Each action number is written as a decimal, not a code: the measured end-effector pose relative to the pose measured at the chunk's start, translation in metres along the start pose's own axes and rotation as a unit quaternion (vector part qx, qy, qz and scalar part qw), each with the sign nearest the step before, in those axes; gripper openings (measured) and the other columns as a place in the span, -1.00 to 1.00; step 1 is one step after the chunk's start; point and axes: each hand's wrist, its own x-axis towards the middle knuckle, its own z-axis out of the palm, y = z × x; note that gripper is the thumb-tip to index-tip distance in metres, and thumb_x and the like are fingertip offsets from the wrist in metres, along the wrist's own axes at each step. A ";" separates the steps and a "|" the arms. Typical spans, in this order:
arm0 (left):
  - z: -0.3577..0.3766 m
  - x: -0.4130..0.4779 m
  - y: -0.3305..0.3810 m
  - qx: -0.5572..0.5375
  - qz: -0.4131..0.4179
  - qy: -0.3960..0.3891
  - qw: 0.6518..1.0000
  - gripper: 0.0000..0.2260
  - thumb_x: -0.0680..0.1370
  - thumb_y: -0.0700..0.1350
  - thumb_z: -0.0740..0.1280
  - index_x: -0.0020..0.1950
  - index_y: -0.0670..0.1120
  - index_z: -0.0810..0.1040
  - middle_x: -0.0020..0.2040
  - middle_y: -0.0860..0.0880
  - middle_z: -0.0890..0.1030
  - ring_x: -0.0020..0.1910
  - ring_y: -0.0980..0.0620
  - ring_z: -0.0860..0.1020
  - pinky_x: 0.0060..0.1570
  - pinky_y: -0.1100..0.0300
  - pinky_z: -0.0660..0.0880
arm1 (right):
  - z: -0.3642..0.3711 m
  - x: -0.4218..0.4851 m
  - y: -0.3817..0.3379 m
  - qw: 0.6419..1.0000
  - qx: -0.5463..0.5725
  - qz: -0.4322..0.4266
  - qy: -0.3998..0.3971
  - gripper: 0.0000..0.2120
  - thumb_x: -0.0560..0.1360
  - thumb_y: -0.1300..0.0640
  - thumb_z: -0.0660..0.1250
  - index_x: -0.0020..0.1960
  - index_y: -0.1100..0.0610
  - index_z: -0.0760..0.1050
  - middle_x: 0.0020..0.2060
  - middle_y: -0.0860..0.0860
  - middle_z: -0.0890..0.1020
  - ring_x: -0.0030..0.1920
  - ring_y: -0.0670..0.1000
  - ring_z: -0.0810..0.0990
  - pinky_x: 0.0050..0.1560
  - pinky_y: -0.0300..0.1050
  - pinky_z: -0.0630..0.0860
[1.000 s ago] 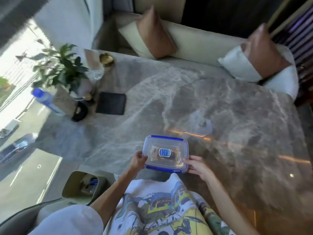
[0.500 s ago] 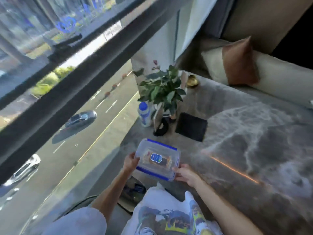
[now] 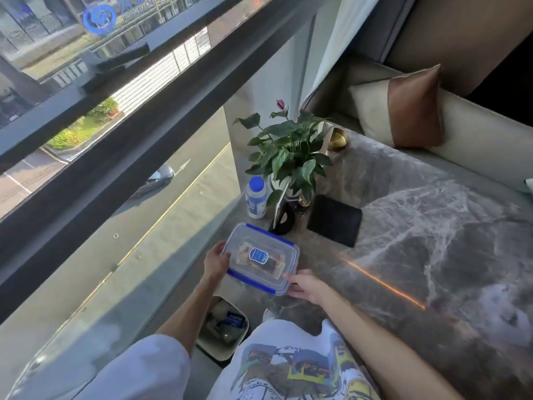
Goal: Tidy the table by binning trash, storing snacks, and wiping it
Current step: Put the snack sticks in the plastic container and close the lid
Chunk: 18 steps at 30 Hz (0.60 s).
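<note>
A clear plastic storage box [image 3: 261, 256] with blue lid clips sits at the near left corner of the grey marble table [image 3: 432, 241]. Its lid is on and a wrapped snack with a blue label lies inside. My left hand [image 3: 215, 262] grips the box's left end. My right hand [image 3: 305, 285] holds its near right corner. On the floor below the table edge stands a beige waste bin [image 3: 223, 327] with wrappers in it.
Along the table's left edge stand a white bottle with a blue cap [image 3: 256, 197], a potted plant [image 3: 291, 157], a small black round object [image 3: 284, 219] and a black square mat [image 3: 334, 220]. A gold dish [image 3: 338, 140] sits farther back. A sofa with cushions [image 3: 415, 108] lines the far side; a window is at the left.
Both hands have carried the box from the table's near middle to its left end near the bottle. My view has swung left toward the window.
</note>
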 end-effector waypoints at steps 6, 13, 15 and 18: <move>0.018 -0.019 -0.025 0.308 0.201 0.023 0.930 -0.54 0.66 0.09 0.04 0.57 0.08 0.14 0.61 -0.05 0.06 0.60 -0.15 -0.05 0.53 -0.25 -0.05 | -0.006 0.012 0.025 0.825 -0.456 -0.309 0.127 -0.26 0.56 0.00 0.29 0.57 -0.13 -0.09 0.60 -0.07 -0.06 0.59 0.03 -0.01 0.48 0.01 0.19; 0.030 -0.020 -0.037 0.417 0.196 -0.050 0.886 -0.46 0.63 0.07 0.14 0.58 0.17 0.00 0.62 -0.02 -0.11 0.58 -0.21 -0.26 0.52 -0.20 -0.20 | 0.004 0.023 0.042 0.733 -0.600 -0.306 0.095 -0.30 0.60 -0.06 0.17 0.59 -0.01 -0.16 0.59 0.00 -0.21 0.57 0.08 -0.30 0.55 0.07 -0.06; 0.030 -0.018 -0.034 0.416 0.193 -0.047 0.887 -0.44 0.63 0.04 0.17 0.58 0.17 0.01 0.62 -0.02 -0.11 0.58 -0.21 -0.27 0.52 -0.20 -0.22 | 0.008 0.022 0.039 0.739 -0.594 -0.301 0.095 -0.31 0.61 -0.04 0.16 0.59 0.01 -0.14 0.59 0.02 -0.20 0.57 0.09 -0.30 0.56 0.08 -0.02; 0.031 -0.017 -0.032 0.422 0.189 -0.043 0.885 -0.43 0.63 0.04 0.18 0.58 0.17 0.00 0.62 -0.03 -0.12 0.57 -0.21 -0.27 0.52 -0.21 -0.22 | 0.011 0.021 0.035 0.748 -0.585 -0.299 0.094 -0.33 0.62 0.00 0.16 0.60 0.05 -0.12 0.59 0.05 -0.18 0.58 0.12 -0.28 0.56 0.05 -0.07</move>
